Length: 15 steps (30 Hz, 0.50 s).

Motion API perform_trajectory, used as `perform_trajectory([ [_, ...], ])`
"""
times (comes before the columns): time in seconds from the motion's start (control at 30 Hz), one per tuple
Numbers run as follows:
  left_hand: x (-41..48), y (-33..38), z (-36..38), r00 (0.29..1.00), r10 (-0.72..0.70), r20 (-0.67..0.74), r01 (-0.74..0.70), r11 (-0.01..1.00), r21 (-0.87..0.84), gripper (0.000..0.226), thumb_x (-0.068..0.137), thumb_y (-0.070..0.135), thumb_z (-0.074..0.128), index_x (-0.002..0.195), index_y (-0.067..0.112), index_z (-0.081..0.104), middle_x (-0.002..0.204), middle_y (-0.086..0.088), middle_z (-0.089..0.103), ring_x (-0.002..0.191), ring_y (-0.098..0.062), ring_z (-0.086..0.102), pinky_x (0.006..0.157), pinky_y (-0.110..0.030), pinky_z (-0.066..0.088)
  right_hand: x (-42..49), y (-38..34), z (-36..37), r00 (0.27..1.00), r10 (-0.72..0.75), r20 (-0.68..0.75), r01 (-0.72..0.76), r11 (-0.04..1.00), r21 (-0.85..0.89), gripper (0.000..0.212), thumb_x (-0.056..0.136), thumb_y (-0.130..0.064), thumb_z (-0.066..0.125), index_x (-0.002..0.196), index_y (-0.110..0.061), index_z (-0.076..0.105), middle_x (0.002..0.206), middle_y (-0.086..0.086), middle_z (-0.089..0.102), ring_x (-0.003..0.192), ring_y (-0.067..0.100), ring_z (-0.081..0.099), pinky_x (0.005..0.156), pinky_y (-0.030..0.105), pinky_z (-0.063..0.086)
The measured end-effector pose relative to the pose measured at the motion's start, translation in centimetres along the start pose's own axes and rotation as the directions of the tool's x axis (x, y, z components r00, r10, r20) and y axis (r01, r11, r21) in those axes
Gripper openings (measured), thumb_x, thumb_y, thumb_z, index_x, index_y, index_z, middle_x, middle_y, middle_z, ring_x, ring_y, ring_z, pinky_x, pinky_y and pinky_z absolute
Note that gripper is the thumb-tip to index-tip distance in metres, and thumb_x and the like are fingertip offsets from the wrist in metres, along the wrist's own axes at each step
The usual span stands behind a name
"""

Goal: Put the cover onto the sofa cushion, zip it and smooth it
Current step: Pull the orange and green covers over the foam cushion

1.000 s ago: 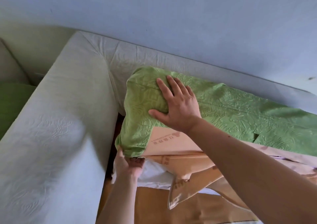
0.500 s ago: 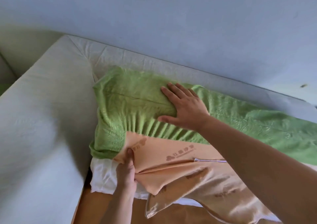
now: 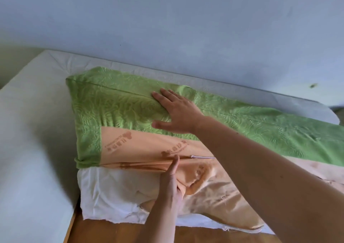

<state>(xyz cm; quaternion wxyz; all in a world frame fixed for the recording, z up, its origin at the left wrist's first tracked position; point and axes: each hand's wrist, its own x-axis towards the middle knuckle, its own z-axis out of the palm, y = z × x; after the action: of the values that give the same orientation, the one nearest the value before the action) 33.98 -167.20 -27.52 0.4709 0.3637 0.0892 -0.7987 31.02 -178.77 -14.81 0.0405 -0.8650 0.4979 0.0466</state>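
Observation:
A long sofa cushion in white lining stands on edge against the sofa back. A cover with a green embossed top and an orange printed underside is pulled partly over it, and the white lower corner is bare. My right hand lies flat, fingers spread, on the green fabric. My left hand pinches the orange fabric at the open seam, just left of a silver zip. Loose orange cloth hangs below.
A pale grey sofa armrest fills the left side, and the sofa back runs behind the cushion under a blue-grey wall. The bare wooden seat base shows below the cushion.
The cushion has been turned so its orange underside and zip face me. My left hand moved from the lower-left corner rightward to the seam. My right hand slid right along the green top.

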Motion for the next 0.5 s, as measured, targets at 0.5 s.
perform_trajectory([
  [0.5, 3.2, -0.7, -3.1, 0.872, 0.433, -0.231, -0.225, 0.771, 0.595, 0.03, 0.078, 0.026, 0.074, 0.096, 0.002, 0.067, 0.094, -0.01, 0.07, 0.07, -0.014, 0.066, 0.061, -0.021, 0.054, -4.3, 7.8, 2.7, 0.965, 0.253, -0.065, -0.255, 0.967, -0.022, 0.089, 0.079, -0.072, 0.042, 0.148, -0.034, 0.001, 0.158, -0.005, 0.005, 0.146, 0.018, 0.005, 0.118, 0.043, 0.006],
])
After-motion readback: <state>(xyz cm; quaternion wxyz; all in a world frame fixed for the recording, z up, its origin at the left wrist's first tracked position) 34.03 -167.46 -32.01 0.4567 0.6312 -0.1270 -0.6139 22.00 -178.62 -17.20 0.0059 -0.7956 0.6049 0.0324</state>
